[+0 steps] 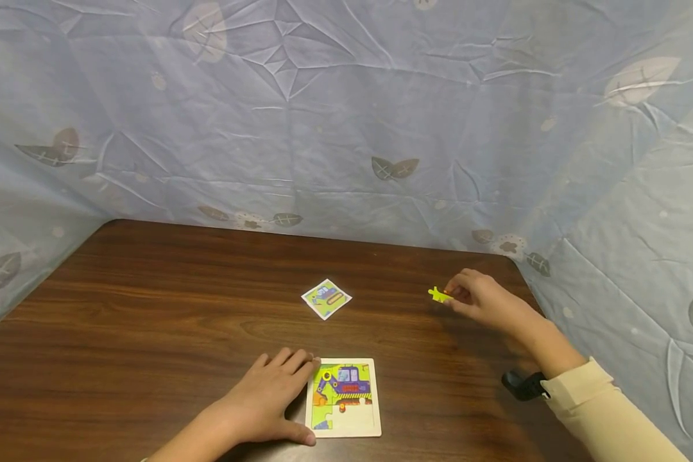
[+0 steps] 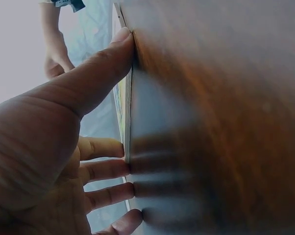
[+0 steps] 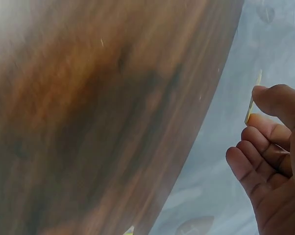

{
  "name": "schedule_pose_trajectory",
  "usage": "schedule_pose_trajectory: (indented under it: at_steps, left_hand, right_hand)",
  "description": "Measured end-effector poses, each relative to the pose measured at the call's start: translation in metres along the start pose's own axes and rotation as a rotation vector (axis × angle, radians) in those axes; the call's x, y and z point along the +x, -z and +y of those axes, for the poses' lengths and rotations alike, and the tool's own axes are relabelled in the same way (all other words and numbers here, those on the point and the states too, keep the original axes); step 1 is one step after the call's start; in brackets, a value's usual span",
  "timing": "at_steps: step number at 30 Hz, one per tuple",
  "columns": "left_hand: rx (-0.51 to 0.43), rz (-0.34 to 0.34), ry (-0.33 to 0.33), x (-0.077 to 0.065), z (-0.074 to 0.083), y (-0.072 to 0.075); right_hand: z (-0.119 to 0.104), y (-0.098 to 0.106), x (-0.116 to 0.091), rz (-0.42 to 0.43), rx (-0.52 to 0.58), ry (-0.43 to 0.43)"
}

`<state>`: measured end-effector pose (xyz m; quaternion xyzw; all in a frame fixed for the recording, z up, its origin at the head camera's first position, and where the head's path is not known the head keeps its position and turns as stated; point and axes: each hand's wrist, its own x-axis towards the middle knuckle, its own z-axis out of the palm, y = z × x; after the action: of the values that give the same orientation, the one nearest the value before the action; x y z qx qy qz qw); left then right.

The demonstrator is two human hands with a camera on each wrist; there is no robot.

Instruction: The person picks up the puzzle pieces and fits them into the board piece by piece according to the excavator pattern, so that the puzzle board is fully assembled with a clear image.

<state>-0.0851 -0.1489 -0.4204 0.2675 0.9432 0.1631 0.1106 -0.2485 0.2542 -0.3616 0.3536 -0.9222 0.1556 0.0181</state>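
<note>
My right hand (image 1: 485, 298) pinches a yellow-green jigsaw piece (image 1: 437, 295) between thumb and fingers, above the right side of the table. The right wrist view shows that piece (image 3: 250, 108) edge-on at the fingertips. My left hand (image 1: 268, 398) lies beside a square jigsaw board (image 1: 378, 417) with a pale frame. Its thumb is at the lower left corner and its fingers along the left edge, spread and fairly straight. Several fitted pieces show a purple digger (image 1: 352, 387) on green. The board's lower right part is bare and pale.
A small white-edged picture card (image 1: 326, 298) with a similar digger lies turned cornerwise behind the board. The brown wooden table (image 1: 150, 308) is bordered by a hanging blue-grey cloth (image 1: 323, 128) at the back and sides. A black band (image 1: 525, 385) is on the right wrist.
</note>
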Motion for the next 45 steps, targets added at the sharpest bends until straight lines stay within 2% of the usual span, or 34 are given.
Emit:
schedule_pose_trajectory:
  at_steps: [7, 11, 15, 27, 36, 45]
  left_hand:
    - [-0.001, -0.015, 0.011, -0.001, 0.001, -0.002]
    - [0.001, -0.019, 0.012, -0.002, 0.001, -0.002]
    - [0.003, -0.013, 0.004, -0.001, 0.001, -0.002]
    - [0.013, 0.004, 0.002, -0.001, 0.001, 0.0]
    - [0.02, 0.003, 0.003, -0.001, 0.0, 0.001]
    - [0.008, 0.01, 0.006, 0.0, 0.0, 0.0]
  right_hand:
    - [-0.029, -0.014, -0.01, -0.011, -0.003, 0.064]
    - [-0.05, -0.023, -0.015, 0.012, -0.022, 0.115]
    - [-0.072, -0.029, -0.019, 0.019, -0.051, 0.123]
    - [-0.129, -0.049, -0.025, -0.01, -0.051, 0.19]
    - [-0.158, -0.064, -0.029, -0.108, -0.009, 0.227]
    - [-0.177, -0.075, -0.029, -0.205, -0.033, 0.256]
